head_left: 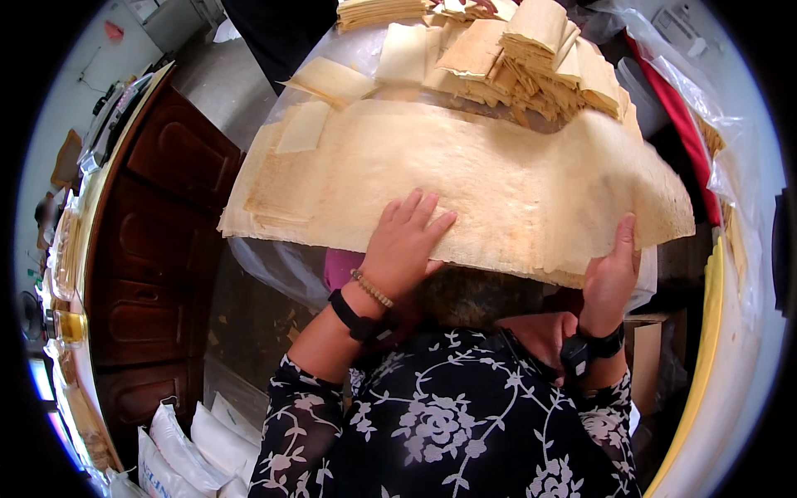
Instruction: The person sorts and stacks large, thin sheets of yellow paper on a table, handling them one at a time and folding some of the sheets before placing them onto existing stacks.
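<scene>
A long, thin tan sheet that looks like wood veneer [490,183] lies across the table on other sheets, its right part bowed upward. My left hand [405,242] rests flat near the sheet's front edge, fingers spread. At the right end, my right hand [613,274] grips the sheet's edge with the thumb on top; its other fingers are hidden beneath. A small pale piece of veneer [301,127] lies toward the left end.
Piles of smaller, ragged veneer pieces [535,62] stand at the table's far side. A dark wooden cabinet [145,241] runs along the left. White sacks [187,448] lie at the lower left. Clear plastic sheeting [664,50] and a red strip [677,124] border the right.
</scene>
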`<state>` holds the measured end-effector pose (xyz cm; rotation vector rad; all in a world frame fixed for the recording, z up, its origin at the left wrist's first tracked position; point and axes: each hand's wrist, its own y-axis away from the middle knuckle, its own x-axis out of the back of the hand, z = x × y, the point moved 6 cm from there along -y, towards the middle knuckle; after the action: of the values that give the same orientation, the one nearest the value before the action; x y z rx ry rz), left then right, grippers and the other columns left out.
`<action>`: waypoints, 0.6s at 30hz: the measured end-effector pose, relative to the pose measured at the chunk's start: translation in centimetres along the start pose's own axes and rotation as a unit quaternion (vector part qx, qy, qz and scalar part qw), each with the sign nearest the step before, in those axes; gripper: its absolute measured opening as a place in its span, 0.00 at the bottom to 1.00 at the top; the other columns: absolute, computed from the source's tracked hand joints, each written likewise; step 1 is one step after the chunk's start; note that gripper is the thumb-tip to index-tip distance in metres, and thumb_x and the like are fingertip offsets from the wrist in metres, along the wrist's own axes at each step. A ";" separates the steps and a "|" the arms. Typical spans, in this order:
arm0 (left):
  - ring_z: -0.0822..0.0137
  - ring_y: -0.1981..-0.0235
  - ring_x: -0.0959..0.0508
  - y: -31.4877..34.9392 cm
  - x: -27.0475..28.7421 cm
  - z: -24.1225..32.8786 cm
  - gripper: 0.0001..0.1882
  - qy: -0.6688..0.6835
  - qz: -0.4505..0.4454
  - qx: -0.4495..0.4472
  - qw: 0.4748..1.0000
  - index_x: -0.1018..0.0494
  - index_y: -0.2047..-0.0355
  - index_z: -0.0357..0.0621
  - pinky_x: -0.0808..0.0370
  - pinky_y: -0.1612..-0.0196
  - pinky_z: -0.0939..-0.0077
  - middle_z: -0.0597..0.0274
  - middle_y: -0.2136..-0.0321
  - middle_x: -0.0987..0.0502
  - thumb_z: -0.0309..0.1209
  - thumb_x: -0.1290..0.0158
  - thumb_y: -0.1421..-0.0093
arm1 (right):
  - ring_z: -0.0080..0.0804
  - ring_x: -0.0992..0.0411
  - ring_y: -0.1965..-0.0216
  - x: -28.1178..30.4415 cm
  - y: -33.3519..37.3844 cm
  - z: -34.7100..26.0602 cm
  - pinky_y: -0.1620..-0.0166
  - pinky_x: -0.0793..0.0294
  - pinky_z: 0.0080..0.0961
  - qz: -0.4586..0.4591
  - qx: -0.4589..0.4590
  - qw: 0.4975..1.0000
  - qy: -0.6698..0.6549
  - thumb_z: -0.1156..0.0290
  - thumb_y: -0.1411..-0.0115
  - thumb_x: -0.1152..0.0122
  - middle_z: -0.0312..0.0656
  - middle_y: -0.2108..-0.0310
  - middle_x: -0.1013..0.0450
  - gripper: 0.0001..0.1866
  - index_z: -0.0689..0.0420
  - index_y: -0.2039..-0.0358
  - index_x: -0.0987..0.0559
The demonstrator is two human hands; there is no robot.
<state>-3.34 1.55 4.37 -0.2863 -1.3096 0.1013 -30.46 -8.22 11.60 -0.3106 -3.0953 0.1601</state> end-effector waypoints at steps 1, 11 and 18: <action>0.49 0.33 0.38 0.0 0.0 -0.1 0.40 -0.002 -0.002 -0.005 1.000 0.32 0.39 0.55 0.42 0.34 0.53 0.50 0.35 0.36 0.41 0.31 0.53 | 0.33 0.27 0.50 -1.7 0.6 -1.6 0.44 0.31 0.26 -0.040 0.073 0.992 0.094 0.64 0.26 0.52 0.46 0.48 0.26 0.23 0.69 0.40 0.30; 0.53 0.38 0.31 2.9 2.5 -8.0 0.36 0.717 0.197 0.224 0.630 0.40 0.35 0.38 0.32 0.38 0.57 0.46 0.41 0.31 0.52 0.52 0.32 | 0.47 0.29 0.42 -20.1 8.7 -2.5 0.40 0.30 0.34 -0.385 0.217 0.896 0.036 0.75 0.35 0.45 0.55 0.41 0.30 0.26 0.58 0.36 0.31; 0.62 0.55 0.20 5.5 3.3 -12.1 0.31 0.738 0.137 0.348 0.562 0.35 0.40 0.39 0.20 0.54 0.65 0.53 0.53 0.22 0.53 0.58 0.30 | 0.48 0.27 0.49 -25.0 13.0 1.6 0.46 0.28 0.38 -0.409 0.362 0.789 0.282 0.66 0.37 0.44 0.53 0.48 0.27 0.25 0.56 0.39 0.30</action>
<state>9.58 5.76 3.22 0.1638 0.5548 0.5056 -3.46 -0.74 8.24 0.8251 -2.0804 0.9500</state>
